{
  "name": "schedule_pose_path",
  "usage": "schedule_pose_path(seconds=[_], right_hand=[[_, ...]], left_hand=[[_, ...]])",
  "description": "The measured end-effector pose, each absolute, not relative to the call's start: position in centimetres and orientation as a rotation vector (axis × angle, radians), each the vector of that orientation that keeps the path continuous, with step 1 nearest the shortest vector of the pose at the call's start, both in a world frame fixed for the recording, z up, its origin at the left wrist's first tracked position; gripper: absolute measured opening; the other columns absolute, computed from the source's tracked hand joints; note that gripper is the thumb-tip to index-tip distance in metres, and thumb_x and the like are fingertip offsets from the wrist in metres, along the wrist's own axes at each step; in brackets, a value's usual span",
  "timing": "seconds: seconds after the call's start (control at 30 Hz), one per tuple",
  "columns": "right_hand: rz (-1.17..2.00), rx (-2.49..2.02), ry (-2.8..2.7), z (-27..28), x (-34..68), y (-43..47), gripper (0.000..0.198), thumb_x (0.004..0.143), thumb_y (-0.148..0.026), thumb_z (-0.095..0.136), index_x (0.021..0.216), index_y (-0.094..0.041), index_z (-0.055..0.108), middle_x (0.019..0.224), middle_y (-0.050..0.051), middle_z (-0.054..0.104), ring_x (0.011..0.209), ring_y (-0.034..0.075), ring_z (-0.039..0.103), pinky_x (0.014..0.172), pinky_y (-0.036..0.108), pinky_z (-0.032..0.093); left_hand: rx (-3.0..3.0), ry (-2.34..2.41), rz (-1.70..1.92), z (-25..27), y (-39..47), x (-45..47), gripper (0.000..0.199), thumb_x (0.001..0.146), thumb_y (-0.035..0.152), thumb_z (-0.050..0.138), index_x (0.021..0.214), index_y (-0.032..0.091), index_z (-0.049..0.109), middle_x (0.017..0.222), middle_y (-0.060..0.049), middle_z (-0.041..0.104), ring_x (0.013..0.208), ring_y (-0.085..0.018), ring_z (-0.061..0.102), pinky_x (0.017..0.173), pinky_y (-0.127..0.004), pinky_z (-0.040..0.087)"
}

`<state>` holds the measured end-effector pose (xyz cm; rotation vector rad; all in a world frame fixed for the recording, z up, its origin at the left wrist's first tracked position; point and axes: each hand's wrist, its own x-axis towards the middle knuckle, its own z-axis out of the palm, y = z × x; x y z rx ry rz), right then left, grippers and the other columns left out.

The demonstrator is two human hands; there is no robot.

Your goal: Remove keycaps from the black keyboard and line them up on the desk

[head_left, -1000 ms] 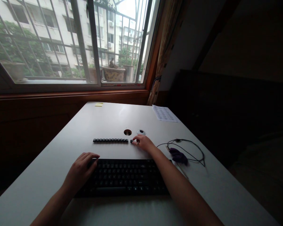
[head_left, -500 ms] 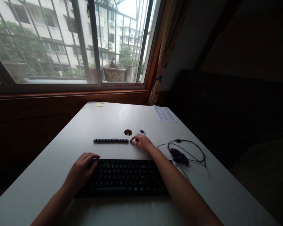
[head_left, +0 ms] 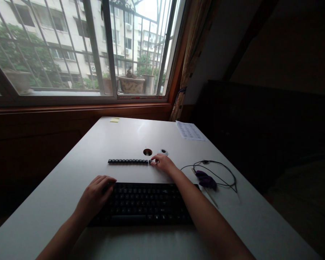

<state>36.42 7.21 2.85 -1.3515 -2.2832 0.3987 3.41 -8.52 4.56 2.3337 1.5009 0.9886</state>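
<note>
A black keyboard [head_left: 151, 202] lies on the white desk in front of me. My left hand [head_left: 97, 189] is closed around its far left corner, fingers curled over the edge. Beyond the keyboard runs a straight row of small black keycaps [head_left: 128, 161]. At the right end of that row, my right hand [head_left: 164, 162] pinches a single keycap [head_left: 150, 161] between thumb and fingertips. This keycap sits right beside the last one in the row. My right forearm passes over the keyboard's right end and hides part of it.
Behind the row are a round cable hole [head_left: 147, 152] and a white round object [head_left: 163, 152]. A looped black cable [head_left: 229, 168], a dark purple cloth-like item [head_left: 206, 180] and a thin tool [head_left: 211, 198] lie right. Printed paper [head_left: 191, 130] and yellow notes [head_left: 114, 120] rest farther back.
The pinched keycap has come closer to the row's right end, narrowing the gap. My left hand stays on the keyboard corner; the whole view has shifted very slightly.
</note>
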Motion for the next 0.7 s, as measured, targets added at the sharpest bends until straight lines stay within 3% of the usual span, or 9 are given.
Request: schedule_pose_path(seconds=[0.7], right_hand=[[0.395, -1.351, -2.276, 2.52, 36.35, 7.28, 0.017, 0.081, -0.030, 0.071, 0.096, -0.022, 0.073, 0.087, 0.002, 0.064, 0.073, 0.012, 0.060, 0.070, 0.024, 0.046]], left_hand=[[2.353, 1.499, 0.988, 5.02, -8.70, 3.75, 0.013, 0.091, 0.024, 0.053, 0.100, 0.024, 0.062, 0.097, -0.004, 0.067, 0.094, -0.023, 0.061, 0.082, -0.037, 0.051]])
